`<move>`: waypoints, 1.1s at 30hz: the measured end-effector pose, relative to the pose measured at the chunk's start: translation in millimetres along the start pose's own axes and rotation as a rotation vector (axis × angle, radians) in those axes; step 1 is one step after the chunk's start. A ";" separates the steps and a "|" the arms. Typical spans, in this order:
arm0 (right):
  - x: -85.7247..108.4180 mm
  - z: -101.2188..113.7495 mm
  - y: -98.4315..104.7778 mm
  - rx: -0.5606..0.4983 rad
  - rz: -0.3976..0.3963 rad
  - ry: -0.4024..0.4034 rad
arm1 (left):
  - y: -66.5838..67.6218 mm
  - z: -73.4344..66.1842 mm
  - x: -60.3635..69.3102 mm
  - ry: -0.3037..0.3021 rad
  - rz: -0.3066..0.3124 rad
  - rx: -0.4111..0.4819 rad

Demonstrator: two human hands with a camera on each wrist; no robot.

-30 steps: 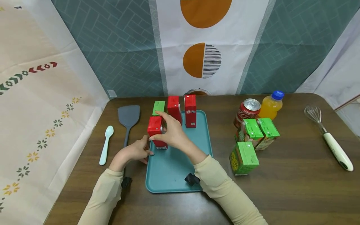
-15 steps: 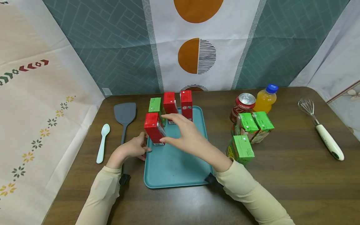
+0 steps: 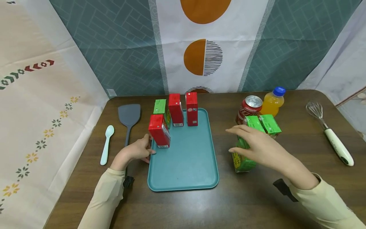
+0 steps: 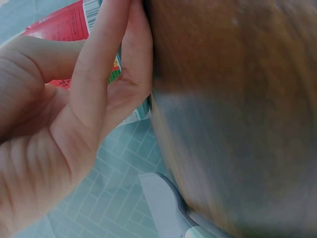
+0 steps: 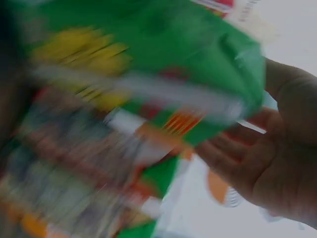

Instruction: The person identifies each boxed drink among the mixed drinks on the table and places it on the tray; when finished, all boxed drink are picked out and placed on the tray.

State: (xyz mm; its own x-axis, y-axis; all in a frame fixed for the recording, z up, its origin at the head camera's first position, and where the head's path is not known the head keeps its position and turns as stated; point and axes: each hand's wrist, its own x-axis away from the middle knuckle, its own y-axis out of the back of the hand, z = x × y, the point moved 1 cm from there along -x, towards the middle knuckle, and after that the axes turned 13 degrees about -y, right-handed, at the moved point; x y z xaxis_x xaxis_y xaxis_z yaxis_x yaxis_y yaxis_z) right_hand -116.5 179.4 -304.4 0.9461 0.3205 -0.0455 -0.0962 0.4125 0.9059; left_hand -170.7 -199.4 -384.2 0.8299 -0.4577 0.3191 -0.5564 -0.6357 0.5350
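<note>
The left hand point(image 3: 136, 150) is at the left edge of the teal tray point(image 3: 183, 168), its thumb on the rim and its fingers along the outer side, holding the edge. Beside it on the tray a red carton point(image 3: 159, 132) stands slightly tilted. Behind stand two more red cartons point(image 3: 176, 111) point(image 3: 192, 109) and a green carton point(image 3: 159, 106). The right hand point(image 3: 258, 147) hovers with thumb and fingers spread around the nearest green carton point(image 3: 242, 162) right of the tray, which it partly covers. In the right wrist view green cartons point(image 5: 163, 44) are blurred beside the palm; contact cannot be told.
Two more green cartons point(image 3: 254, 122) point(image 3: 269, 124), a red can point(image 3: 248, 109) and an orange drink bottle point(image 3: 271, 104) stand behind the right hand. A whisk point(image 3: 331, 136) lies at the far right. A grey spatula point(image 3: 129, 115) and a pale spoon point(image 3: 106, 144) lie at the left.
The right hand has let go of the front red carton on the tray and moved right to the green cartons. The left hand has stayed at the tray's edge.
</note>
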 end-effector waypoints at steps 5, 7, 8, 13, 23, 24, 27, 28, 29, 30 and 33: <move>14.5 -31.1 2.3 -0.043 -0.017 0.003 | 0.6 1.8 1.6 0.012 -0.014 -0.012; 19.9 -40.3 2.6 -0.051 -0.024 0.034 | -0.5 1.7 1.6 0.016 -0.016 -0.009; 22.7 -44.3 2.4 -0.055 -0.027 0.050 | -1.1 1.5 1.7 0.017 -0.014 -0.007; 34.9 -58.5 -2.6 -0.091 -0.039 0.095 | -2.7 -0.4 2.5 0.009 0.000 -0.007; 32.8 -62.9 -17.1 -0.131 -0.012 0.037 | 1.5 -2.3 1.1 0.009 -0.012 0.000; 32.2 -62.7 -17.8 -0.135 -0.013 0.040 | 1.4 -2.5 0.7 0.007 -0.011 -0.003; 31.0 -62.3 -18.5 -0.128 -0.042 0.032 | 0.5 -2.6 0.2 0.001 -0.015 -0.002; 30.9 -61.8 -18.7 -0.124 -0.057 0.028 | 0.2 -2.5 0.2 -0.003 -0.014 -0.002; 30.8 -61.0 -18.8 -0.122 -0.071 0.024 | 0.0 -2.5 0.5 -0.004 -0.013 -0.002; 30.8 -60.0 -19.2 -0.120 -0.086 0.019 | -0.2 -2.3 0.8 -0.005 -0.013 -0.002; 29.7 -55.2 -21.2 -0.127 -0.127 0.006 | 0.5 -2.2 2.6 -0.006 -0.010 -0.013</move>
State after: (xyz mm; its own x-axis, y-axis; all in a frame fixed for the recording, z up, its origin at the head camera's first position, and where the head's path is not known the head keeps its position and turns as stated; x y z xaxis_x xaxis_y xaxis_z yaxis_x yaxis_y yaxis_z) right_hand -103.4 227.3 -348.2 0.9513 0.2642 -0.1590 -0.0149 0.5544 0.8321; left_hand -168.7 -199.6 -381.4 0.8353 -0.4549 0.3088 -0.5471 -0.6324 0.5484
